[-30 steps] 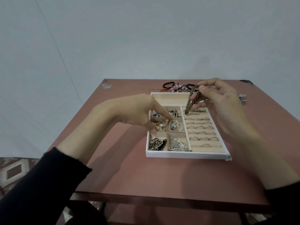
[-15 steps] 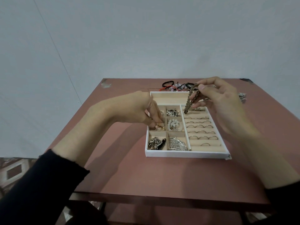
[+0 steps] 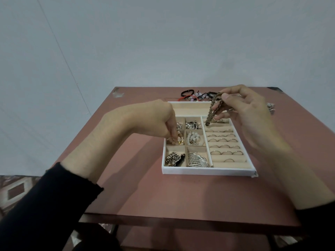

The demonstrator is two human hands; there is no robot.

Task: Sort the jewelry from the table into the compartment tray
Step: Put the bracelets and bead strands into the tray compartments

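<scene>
A reddish-brown counter (image 3: 145, 187) stands before a pale grey wall (image 3: 163, 42), and it carries one white compartment tray (image 3: 208, 171). The left hand (image 3: 152, 120) reaches down into the middle-left compartment, its fingertips pinching small golden beads (image 3: 178, 140) there. The right hand (image 3: 246, 113) is raised above the tray's far right corner, its grip closed on one brown beaded bracelet (image 3: 211, 113) that hangs over the ring rows.

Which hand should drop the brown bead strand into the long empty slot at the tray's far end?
Right hand: it holds the strand beside that slot; left hand is in a small compartment.
</scene>
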